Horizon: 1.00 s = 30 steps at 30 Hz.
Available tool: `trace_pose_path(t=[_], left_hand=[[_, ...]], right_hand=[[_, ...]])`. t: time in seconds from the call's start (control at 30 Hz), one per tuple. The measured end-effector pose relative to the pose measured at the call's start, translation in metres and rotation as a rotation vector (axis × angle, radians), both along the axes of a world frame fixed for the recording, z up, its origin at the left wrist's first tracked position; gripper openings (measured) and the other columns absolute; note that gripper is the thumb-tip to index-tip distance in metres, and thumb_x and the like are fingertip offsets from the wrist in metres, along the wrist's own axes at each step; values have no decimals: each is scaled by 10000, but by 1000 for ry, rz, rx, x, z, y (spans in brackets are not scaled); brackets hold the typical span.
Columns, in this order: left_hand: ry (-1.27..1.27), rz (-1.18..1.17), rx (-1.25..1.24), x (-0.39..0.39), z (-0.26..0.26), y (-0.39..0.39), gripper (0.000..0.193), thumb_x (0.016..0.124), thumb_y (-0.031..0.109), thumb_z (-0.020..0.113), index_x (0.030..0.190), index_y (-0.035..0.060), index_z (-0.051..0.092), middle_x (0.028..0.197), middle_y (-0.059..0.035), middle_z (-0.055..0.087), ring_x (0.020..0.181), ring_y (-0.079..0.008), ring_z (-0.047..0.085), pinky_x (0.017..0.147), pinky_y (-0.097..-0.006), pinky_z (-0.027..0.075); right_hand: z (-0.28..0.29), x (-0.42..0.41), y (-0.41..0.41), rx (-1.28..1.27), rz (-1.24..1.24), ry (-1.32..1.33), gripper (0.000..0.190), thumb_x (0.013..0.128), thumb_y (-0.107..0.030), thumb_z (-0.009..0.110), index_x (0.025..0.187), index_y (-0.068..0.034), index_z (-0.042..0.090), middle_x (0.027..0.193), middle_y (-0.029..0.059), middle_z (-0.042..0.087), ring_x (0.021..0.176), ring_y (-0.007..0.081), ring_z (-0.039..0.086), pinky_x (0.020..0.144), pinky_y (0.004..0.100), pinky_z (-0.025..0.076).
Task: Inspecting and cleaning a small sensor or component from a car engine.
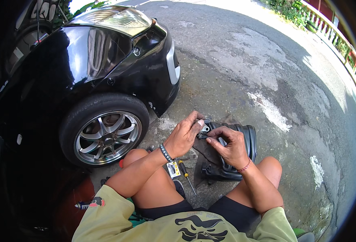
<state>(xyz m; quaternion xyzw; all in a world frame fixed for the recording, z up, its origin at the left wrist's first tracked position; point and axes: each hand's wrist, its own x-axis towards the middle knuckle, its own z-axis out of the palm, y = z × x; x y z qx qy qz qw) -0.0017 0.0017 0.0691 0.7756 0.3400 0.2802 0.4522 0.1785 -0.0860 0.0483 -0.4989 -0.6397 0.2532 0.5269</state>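
My left hand [185, 133] grips a small metal part [205, 128] with a round hole, held by thumb and fingers. Close beside it, my right hand [231, 146] pinches a thin dark piece [202, 136] between thumb and forefinger, up against the metal part. The fingers partly hide both small pieces, so I cannot tell exactly how they meet. Below and behind my right hand lies a black plastic intake manifold [251, 140] with curved ribbed ducts. It rests on a dark cloth [202, 151] on the ground between my knees.
A black car's front wheel [108, 137] and bumper [153, 81] stand at the left. A yellow-and-black screwdriver [187, 177] lies beside a printed package [173, 169] between my legs. A spray can [81, 205] is at lower left. Rough concrete [238, 81] stretches ahead.
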Motion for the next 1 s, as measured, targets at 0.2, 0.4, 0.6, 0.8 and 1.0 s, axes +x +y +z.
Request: trace_pose_path(t=[0.2,0.4,0.6,0.8,1.0], left_hand=[[-36,-22,-150,0,-1,0,293,1057,294,451,1098,32,575,824,-20,601,634,-70,560,541,-237,487],[-130,-30,-475,0,-10,2,312,1058,310,474,1098,8,542,816,-28,562,566,-85,545,482,-262,489],[-213,104,-632,3,-11,-5,467,1059,305,489,1318,-81,437,847,-46,545,512,-101,515,449,-286,498],[-230,133,-671,1,-13,-1,610,1056,308,497,1456,-116,319,794,-62,549,515,-105,518,449,-280,497],[-172,53,-582,-1,-16,2,429,1060,299,489,1278,-69,470,759,-47,529,507,-100,511,429,-275,484]], right_hand=[[-1,-2,-1,59,-45,-55,151,798,-48,791,920,1,716,876,101,739,797,224,724,728,312,547],[-5,-2,-1,127,-56,-84,170,796,-32,793,940,-4,707,912,102,739,828,240,727,745,319,556],[-10,-3,1,170,-70,-87,186,797,-28,793,955,1,699,924,108,737,839,246,728,754,320,559],[-10,-5,2,166,-70,-81,190,798,-27,793,961,3,699,923,111,737,838,248,727,749,319,558],[-9,-6,2,148,-74,-70,189,800,-25,792,964,2,702,922,112,737,828,246,727,741,316,556]])
